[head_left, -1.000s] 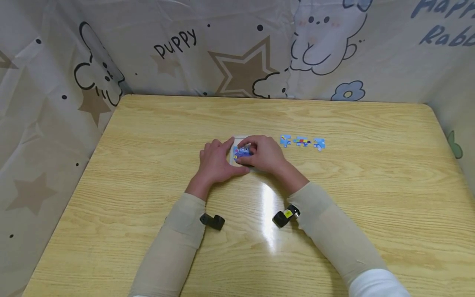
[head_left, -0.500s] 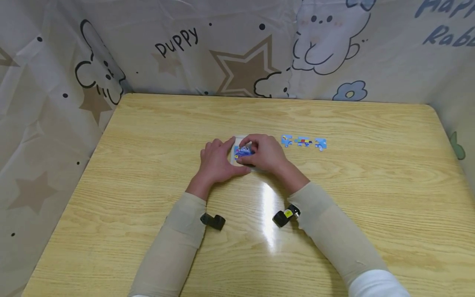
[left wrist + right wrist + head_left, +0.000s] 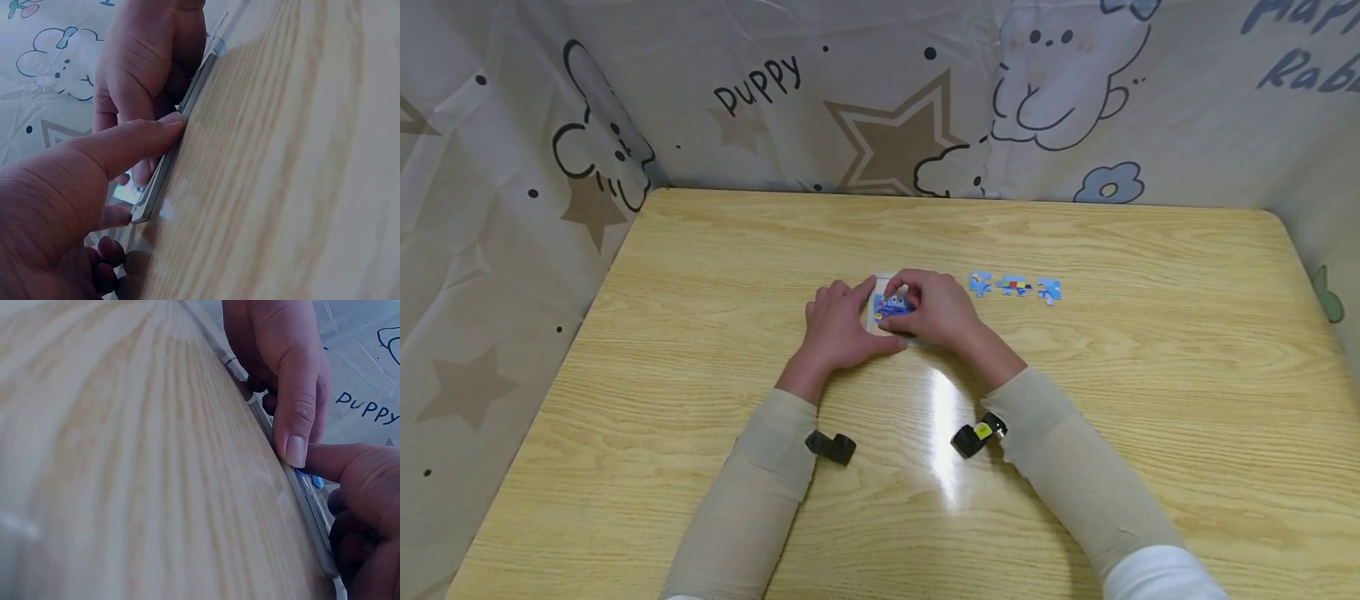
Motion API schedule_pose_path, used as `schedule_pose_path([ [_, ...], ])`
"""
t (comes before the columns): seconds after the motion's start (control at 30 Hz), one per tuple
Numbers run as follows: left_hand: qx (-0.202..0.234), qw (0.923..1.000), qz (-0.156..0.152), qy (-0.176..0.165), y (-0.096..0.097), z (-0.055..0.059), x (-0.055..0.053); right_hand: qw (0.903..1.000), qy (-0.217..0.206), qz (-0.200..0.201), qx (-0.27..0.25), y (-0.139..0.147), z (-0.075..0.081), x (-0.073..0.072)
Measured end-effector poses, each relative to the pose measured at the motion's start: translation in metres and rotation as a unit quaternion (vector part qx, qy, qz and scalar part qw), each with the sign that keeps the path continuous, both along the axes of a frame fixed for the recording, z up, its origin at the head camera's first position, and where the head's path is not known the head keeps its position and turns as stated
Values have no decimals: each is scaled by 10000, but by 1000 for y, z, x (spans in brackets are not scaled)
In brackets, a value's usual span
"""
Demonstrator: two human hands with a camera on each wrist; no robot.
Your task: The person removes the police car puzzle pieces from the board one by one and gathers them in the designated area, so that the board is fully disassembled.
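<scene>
A small pale puzzle tray (image 3: 883, 283) lies on the table with a blue picture section (image 3: 892, 307) inside it. My left hand (image 3: 838, 327) holds the tray at its left side, thumb along the near edge and index finger at the far left corner. In the left wrist view that thumb rests on the tray's rim (image 3: 164, 165). Over the tray's right part, my right hand (image 3: 942, 310) has thumb and index finger curled onto a blue puzzle piece, mostly hidden beneath the fingers. A bit of blue (image 3: 317, 482) shows beside the fingers in the right wrist view.
Three loose blue puzzle pieces lie in a row right of the tray: a left piece (image 3: 980, 283), a middle piece (image 3: 1015, 286) and a right piece (image 3: 1049, 290). The wooden table (image 3: 700, 275) ends at a printed cloth (image 3: 760, 158) behind.
The head view has shifted very slightly. Both hands, the tray and the loose pieces keep practically the same places.
</scene>
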State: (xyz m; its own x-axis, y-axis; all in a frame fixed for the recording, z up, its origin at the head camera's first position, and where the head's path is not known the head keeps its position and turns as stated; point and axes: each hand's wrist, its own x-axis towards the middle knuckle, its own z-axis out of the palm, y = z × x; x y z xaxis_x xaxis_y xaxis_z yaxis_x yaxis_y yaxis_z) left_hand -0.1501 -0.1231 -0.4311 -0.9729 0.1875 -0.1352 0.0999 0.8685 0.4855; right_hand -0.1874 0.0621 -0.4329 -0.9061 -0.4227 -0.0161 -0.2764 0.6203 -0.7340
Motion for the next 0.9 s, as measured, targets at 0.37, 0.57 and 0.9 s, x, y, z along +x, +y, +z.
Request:
schedule_pose_path([
  [0.37, -2, 10000, 12, -6, 0, 1, 0, 9997, 90, -188, -160, 0, -2, 2],
  [0.57, 1, 10000, 13, 4, 0, 1, 1, 9996, 118, -218, -163, 1, -3, 3],
  [0.9, -9, 10000, 26, -7, 0, 2, 1, 9998, -36, -195, -29, 0, -3, 0],
])
